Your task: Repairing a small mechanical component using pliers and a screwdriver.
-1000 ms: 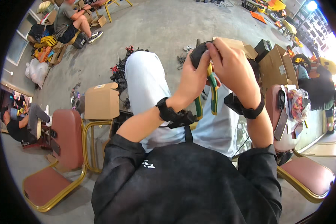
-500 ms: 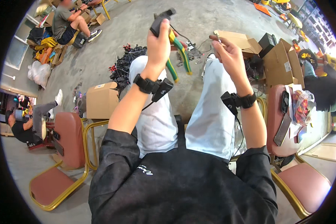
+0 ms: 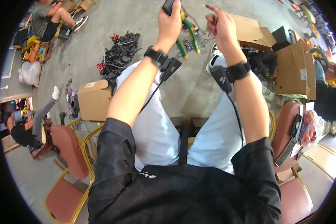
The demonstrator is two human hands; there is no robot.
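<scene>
Far centre, above the floor (image 3: 190, 87), left hand (image 3: 170, 27) raised, fingers closed round a black part (image 3: 168, 7), its far end cut off by the view's edge. Pliers (image 3: 192, 35) at the same hand, green-yellow handles spread and pointing near; head hidden, cannot tell what it bites. Right hand (image 3: 223, 29) just to the right, index finger stretched toward far left, others curled; cannot tell if something small is held. Black straps (image 3: 239, 71) on both wrists. Left of the left hand, cable pile (image 3: 122, 52) on floor, black with red ends. Nearer left, cardboard box (image 3: 94, 102), then red chair (image 3: 68, 143). Right of the right hand, open box (image 3: 246, 28), black case (image 3: 281, 39) just beside it, tall box (image 3: 290, 71) nearer. Near right, second chair (image 3: 285, 123) with clear bag (image 3: 313, 128). Far left, seated person (image 3: 44, 20) in grey shirt; white bag (image 3: 29, 74) nearer; second person (image 3: 24, 132) near left.
</scene>
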